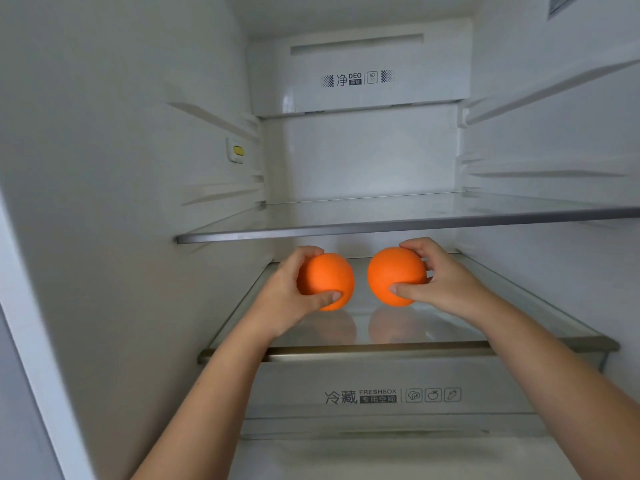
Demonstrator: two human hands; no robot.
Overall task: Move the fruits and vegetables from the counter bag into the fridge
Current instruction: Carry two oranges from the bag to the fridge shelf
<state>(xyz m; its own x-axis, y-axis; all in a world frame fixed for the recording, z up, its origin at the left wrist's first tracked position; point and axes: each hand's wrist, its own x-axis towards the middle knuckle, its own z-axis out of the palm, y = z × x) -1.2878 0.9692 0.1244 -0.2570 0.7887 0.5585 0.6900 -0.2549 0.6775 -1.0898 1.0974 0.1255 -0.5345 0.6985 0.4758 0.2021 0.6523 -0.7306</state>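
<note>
Head view: 2 round, smooth oranges, left orange (327, 280) in left hand (289, 294), right orange (394, 275) in right hand (441, 284), fingers wrapped around each, just above glossy glass shelf (519, 306).

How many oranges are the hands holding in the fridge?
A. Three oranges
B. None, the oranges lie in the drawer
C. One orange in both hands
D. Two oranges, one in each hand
D: the left hand grips one orange and the right hand grips another orange, side by side and apart, above the glass shelf over the drawer.
</note>
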